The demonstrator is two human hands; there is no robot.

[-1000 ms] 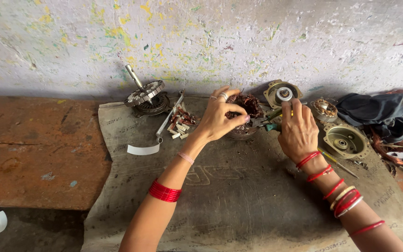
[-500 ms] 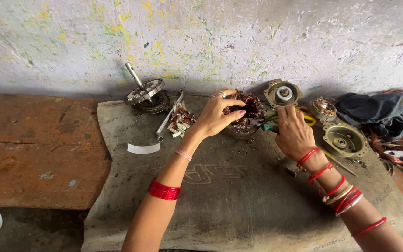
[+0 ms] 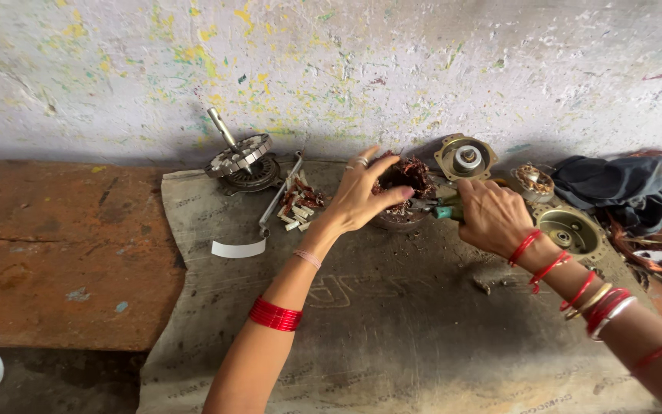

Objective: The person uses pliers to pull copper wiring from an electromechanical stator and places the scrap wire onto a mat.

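We list one printed sack [image 3: 392,337], grey-brown woven cloth, spread flat as a mat before the wall, faint dark lettering across its middle and lower edge; one blank white curved strip [image 3: 237,248] lying at its left edge; no screens, no signs.

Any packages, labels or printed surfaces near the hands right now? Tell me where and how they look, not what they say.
Sack mat: grey-brown woven bag spread flat under both hands, faint dark printed lettering at its middle and lower edge.
White strip: curved blank band, left of the left hand; no print visible.
No screens or signs.
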